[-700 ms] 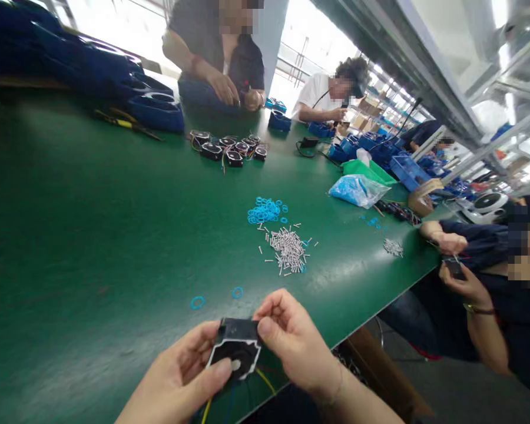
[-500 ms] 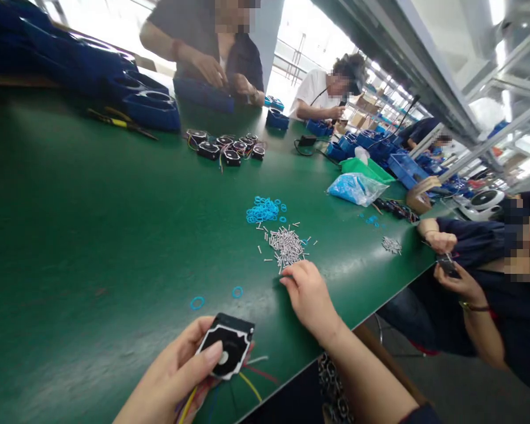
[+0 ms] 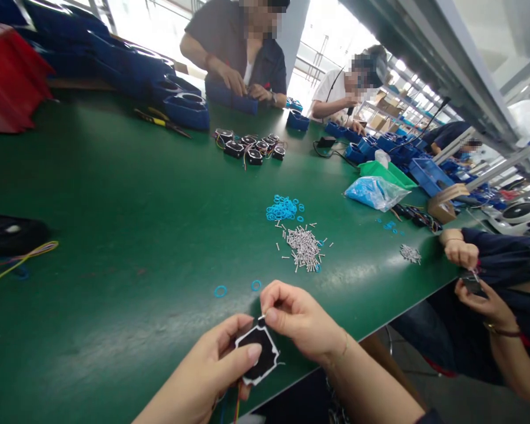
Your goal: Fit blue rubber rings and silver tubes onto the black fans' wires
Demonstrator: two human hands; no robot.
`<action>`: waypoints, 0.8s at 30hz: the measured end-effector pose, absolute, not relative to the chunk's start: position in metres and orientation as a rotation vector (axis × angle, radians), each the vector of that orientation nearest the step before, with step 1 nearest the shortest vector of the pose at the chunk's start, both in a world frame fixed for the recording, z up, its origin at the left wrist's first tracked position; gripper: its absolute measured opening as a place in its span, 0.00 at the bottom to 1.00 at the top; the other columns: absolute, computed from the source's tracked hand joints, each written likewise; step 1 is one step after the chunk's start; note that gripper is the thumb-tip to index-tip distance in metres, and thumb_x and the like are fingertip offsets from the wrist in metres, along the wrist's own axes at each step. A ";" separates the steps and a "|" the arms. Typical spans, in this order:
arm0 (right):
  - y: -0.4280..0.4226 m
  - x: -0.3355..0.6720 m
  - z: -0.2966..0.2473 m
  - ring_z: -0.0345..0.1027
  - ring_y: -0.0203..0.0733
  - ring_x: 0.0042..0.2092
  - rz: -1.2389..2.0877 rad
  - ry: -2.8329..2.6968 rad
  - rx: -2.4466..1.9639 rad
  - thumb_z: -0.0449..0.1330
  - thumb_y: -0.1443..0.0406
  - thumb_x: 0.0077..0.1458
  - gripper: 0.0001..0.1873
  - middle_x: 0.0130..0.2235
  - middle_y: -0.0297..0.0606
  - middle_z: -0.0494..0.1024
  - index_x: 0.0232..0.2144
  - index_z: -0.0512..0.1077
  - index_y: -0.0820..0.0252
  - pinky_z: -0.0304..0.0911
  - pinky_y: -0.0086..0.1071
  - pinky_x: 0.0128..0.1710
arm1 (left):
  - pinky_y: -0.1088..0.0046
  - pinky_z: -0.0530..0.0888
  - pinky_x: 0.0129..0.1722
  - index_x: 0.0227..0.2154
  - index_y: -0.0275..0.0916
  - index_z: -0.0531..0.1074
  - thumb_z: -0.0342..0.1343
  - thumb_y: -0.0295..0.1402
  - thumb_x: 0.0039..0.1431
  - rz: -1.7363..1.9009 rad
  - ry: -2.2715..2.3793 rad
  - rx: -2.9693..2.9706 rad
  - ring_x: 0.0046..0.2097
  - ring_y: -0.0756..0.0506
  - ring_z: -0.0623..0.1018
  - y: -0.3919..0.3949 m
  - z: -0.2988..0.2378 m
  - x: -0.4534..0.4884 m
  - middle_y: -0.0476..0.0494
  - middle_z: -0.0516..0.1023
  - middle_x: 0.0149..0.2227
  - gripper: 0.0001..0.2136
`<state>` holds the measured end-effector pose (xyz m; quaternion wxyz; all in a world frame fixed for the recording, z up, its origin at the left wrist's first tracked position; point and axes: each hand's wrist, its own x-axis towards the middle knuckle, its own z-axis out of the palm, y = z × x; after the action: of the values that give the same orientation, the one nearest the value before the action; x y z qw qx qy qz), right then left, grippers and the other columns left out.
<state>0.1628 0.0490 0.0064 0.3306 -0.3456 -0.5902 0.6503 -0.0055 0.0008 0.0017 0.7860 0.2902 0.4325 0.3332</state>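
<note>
My left hand (image 3: 218,362) is closed around a small square motor (image 3: 266,348), black with a silver-white rim, its thumb flat on the face. Coloured wires hang below the motor. At the motor's upper corner, my right hand (image 3: 302,321) pinches a small silver screw (image 3: 261,318) between thumb and forefinger. Just beyond my hands, two loose blue rings, a left ring (image 3: 220,291) and a right ring (image 3: 256,285), lie on the green table. Farther off are a pile of screws (image 3: 307,247) and a heap of blue rings (image 3: 282,208).
Several motors (image 3: 255,154) sit mid-table, near pliers (image 3: 161,122) and blue housings (image 3: 186,111). A red bin (image 3: 11,82) and dark device (image 3: 11,234) are at left. A bag of blue pieces (image 3: 375,193) lies right. Co-workers sit opposite and at right; one holds a motor (image 3: 471,284).
My right hand has moved from the screw pile to the motor's upper corner, with a screw in its fingertips. The motor has turned in my left hand. The camera view has shifted left.
</note>
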 end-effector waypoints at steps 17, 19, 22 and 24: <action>0.049 0.176 0.014 0.60 0.34 0.35 1.831 -1.690 -1.009 0.61 0.64 0.51 0.09 0.35 0.34 0.67 0.31 0.63 0.59 0.57 0.30 0.37 | 0.72 0.67 0.31 0.33 0.39 0.69 0.55 0.35 0.51 0.548 1.075 1.100 0.32 0.45 0.71 0.001 0.001 -0.006 0.49 0.72 0.29 0.07; 0.045 0.175 0.011 0.61 0.33 0.32 1.975 -1.451 -1.058 0.62 0.65 0.49 0.12 0.33 0.33 0.69 0.31 0.61 0.59 0.56 0.28 0.35 | 0.71 0.67 0.33 0.31 0.39 0.69 0.55 0.34 0.50 0.527 1.057 1.123 0.35 0.43 0.73 0.002 0.002 -0.005 0.48 0.74 0.30 0.06; 0.035 0.168 0.007 0.61 0.31 0.31 1.899 -1.244 -1.101 0.62 0.68 0.47 0.12 0.31 0.31 0.69 0.31 0.61 0.60 0.55 0.26 0.33 | 0.69 0.68 0.34 0.34 0.39 0.69 0.58 0.40 0.47 0.605 1.027 0.994 0.36 0.42 0.74 0.002 0.001 -0.003 0.47 0.76 0.32 0.12; 0.032 0.166 0.005 0.61 0.31 0.30 1.792 -1.120 -1.078 0.62 0.68 0.47 0.12 0.31 0.30 0.68 0.33 0.61 0.59 0.56 0.26 0.33 | 0.67 0.69 0.38 0.39 0.40 0.68 0.62 0.43 0.43 0.716 1.031 0.811 0.38 0.40 0.75 0.001 -0.001 -0.001 0.45 0.77 0.34 0.20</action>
<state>0.1655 0.0317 0.0049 0.3752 -0.4213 -0.4377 0.7002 -0.0013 0.0011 -0.0006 0.7335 0.3687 0.4690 0.3256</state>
